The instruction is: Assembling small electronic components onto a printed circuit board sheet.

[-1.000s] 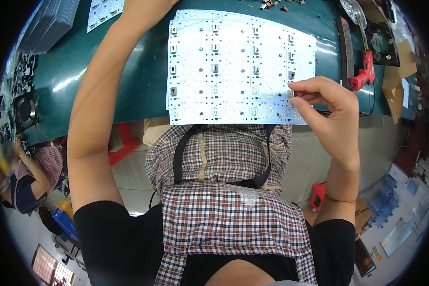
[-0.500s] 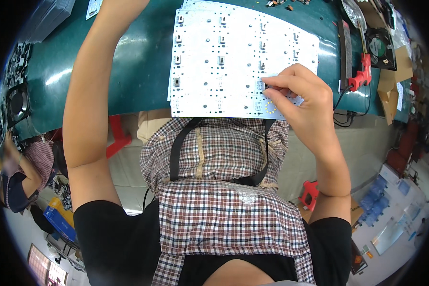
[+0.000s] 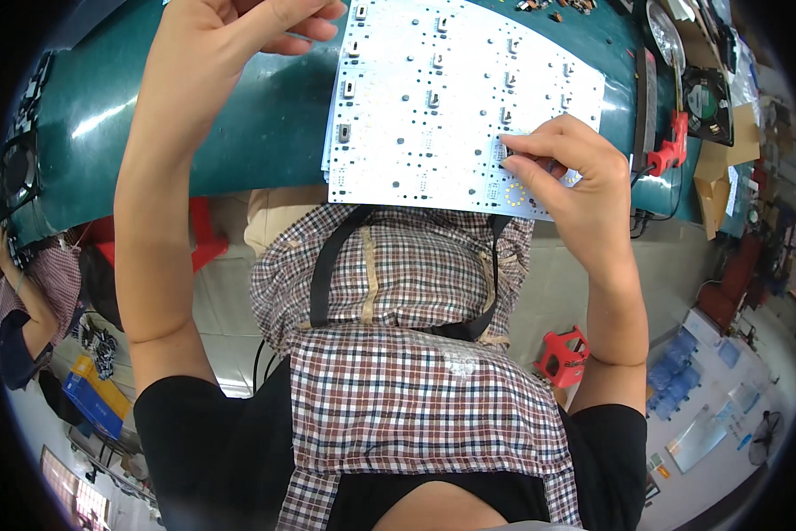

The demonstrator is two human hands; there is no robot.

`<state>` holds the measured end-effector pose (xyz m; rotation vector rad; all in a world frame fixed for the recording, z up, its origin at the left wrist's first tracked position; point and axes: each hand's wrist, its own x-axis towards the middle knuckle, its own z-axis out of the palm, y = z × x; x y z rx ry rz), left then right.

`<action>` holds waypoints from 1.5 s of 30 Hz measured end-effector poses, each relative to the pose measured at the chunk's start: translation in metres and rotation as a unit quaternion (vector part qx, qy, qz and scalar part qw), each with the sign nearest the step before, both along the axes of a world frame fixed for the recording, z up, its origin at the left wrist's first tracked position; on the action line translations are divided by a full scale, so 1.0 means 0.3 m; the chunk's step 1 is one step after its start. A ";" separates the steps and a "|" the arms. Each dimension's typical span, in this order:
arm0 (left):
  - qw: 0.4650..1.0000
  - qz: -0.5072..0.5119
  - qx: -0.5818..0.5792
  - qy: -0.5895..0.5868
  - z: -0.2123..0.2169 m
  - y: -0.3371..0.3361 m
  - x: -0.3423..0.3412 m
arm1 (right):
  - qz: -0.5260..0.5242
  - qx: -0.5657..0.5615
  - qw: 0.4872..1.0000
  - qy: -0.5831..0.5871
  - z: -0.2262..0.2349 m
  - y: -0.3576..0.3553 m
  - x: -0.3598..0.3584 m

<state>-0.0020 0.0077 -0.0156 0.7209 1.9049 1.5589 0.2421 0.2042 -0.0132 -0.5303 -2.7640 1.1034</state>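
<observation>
A white circuit board panel (image 3: 460,97) lies on the green table at its near edge, with another sheet showing beneath it. Small slide switches (image 3: 349,88) sit on it in rows. Over the lower right part of the panel, my right hand (image 3: 579,168) pinches a small slide switch (image 3: 506,151) between thumb and forefinger, at a set of printed pads. Most of that switch is hidden by the fingertips. My left hand (image 3: 256,26) is above the panel's upper left corner with its fingers curled together; the top edge cuts it off, and what it holds cannot be made out.
Loose small parts (image 3: 557,7) lie beyond the panel. To the right are a red-handled tool (image 3: 672,146) with a cable, a black fan (image 3: 707,104) and a cardboard piece (image 3: 725,173). Another person (image 3: 30,310) sits at far left. A red stool (image 3: 564,356) stands below right.
My left hand has come into view from beyond the top edge, nearer the panel. My right hand stays pinched at the same pads. The whole view has shifted slightly.
</observation>
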 end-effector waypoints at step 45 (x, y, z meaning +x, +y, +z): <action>0.999 -0.038 0.003 0.027 -0.152 -0.241 0.023 | 0.045 0.161 0.986 0.011 0.036 -0.040 0.002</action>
